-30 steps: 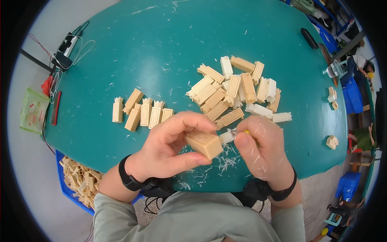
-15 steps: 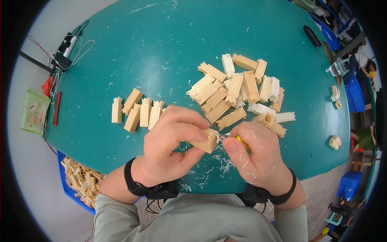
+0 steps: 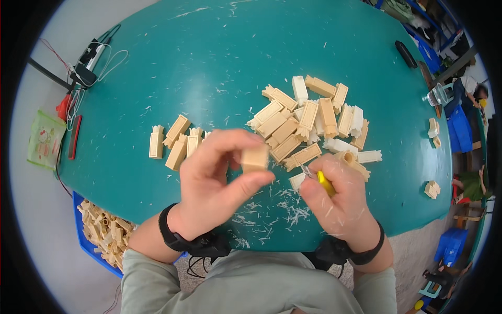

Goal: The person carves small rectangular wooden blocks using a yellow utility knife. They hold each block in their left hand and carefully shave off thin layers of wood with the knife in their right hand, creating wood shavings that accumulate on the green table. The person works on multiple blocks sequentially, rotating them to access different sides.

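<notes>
My left hand (image 3: 219, 178) pinches a cream plastic block (image 3: 255, 157) between thumb and fingers, raised above the teal round table (image 3: 209, 63). My right hand (image 3: 337, 206) is closed around a small yellow-handled tool (image 3: 324, 183) with a thin metal tip, just right of the block and apart from it. A pile of similar cream blocks (image 3: 314, 123) lies beyond both hands. A short row of blocks (image 3: 175, 144) lies to the left of my left hand. White plastic shavings (image 3: 277, 209) are scattered on the table under my hands.
A blue bin (image 3: 99, 235) with several cream pieces sits below the table's left edge. Cables and a power strip (image 3: 86, 65) lie at the far left, next to a green packet (image 3: 44, 138). A clear cup (image 3: 434, 97) and a few loose blocks (image 3: 433, 188) are at the right edge.
My left hand has lifted and turned the block, showing its end face. My right hand has drawn the tool away from the block, slightly to the right.
</notes>
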Tool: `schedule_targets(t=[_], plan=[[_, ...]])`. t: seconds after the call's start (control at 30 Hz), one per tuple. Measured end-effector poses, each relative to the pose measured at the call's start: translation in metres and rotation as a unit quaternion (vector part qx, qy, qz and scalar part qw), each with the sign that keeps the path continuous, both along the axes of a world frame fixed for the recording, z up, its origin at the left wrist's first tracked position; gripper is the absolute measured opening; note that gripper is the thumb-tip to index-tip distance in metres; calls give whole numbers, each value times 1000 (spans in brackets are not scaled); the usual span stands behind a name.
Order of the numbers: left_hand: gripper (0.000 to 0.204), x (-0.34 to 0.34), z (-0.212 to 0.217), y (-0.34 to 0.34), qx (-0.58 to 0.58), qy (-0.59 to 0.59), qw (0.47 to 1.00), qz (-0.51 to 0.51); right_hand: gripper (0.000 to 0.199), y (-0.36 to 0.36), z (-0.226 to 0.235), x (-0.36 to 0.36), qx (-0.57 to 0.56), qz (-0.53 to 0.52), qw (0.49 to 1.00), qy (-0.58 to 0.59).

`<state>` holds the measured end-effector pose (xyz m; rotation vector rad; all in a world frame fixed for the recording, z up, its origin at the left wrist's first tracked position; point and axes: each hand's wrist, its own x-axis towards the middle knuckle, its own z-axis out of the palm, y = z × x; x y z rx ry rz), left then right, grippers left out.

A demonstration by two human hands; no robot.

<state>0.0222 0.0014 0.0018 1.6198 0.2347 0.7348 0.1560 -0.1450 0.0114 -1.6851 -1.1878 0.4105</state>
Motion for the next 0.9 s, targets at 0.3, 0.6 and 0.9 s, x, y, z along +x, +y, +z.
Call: schedule_targets(t=[0.3, 0.6, 0.9], plan=[[47, 6, -3, -4, -285, 49, 944, -157, 17, -2, 0, -2, 21, -18, 999, 28], [54, 2, -4, 3, -90, 91, 951, -283, 17, -4, 1, 1, 50, 53, 997, 15], [39, 6, -7, -10, -85, -39, 994, -63, 23, -7, 6, -1, 35, 14, 999, -29]])
